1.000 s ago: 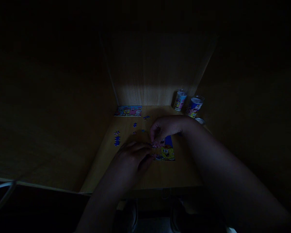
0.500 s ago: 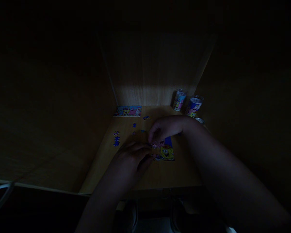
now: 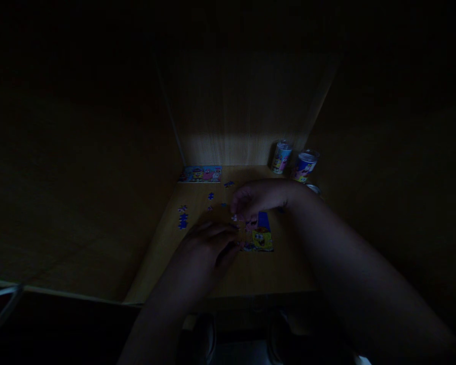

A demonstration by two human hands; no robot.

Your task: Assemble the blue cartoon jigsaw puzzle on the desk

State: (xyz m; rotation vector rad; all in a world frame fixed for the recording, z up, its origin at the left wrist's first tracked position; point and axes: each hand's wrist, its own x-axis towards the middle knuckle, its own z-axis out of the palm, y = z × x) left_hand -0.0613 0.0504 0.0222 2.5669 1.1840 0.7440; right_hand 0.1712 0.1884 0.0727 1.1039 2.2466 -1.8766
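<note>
Your R hand (image 3: 256,197) pinches a small pale-pink jigsaw pc. (image 3: 234,218) at its fingertips, just off the upper L of the part-built SpongeBob puzzle (image 3: 262,239). Puzzle's flat on the wood surface (image 3: 281,274): plain blue top R, yellow face w/ big eyes bottom R, pink figure beside the blue, L side ragged w/ a gap (light's v. dim, fine detail's lost). Your L hand (image 3: 209,246) is at its lower L edge; can't tell if it grips anything.
</note>
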